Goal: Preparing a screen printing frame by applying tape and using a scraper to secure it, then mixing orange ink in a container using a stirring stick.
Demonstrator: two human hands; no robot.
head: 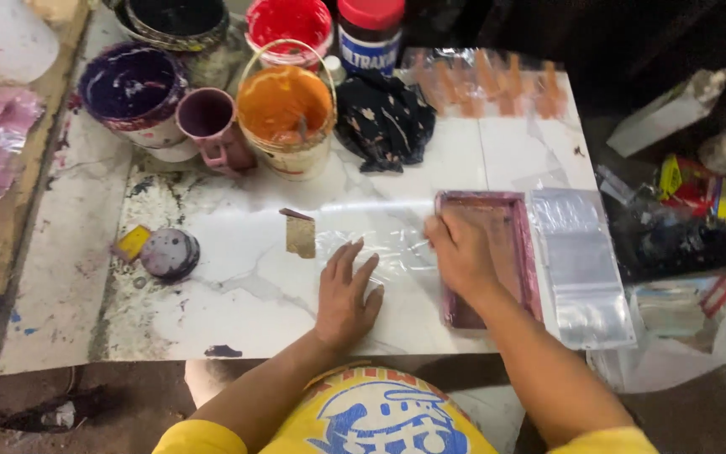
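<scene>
My left hand (344, 296) lies flat, fingers spread, pressing a clear plastic bag (388, 244) onto the white marble table (237, 294). My right hand (462, 252) rests on the left edge of a small pink-framed printing screen (521, 252) and pinches the bag's right end; the grip is blurred. A small brown card scraper (300, 234) lies just left of the bag.
Paint pots stand at the back: purple (132, 91), orange with a wire handle (286, 113), red (289, 25), plus a mauve mug (212, 126). A dark rag (384, 118), a stack of clear bags (581, 269) at right, and a paint lid (170, 252) at left.
</scene>
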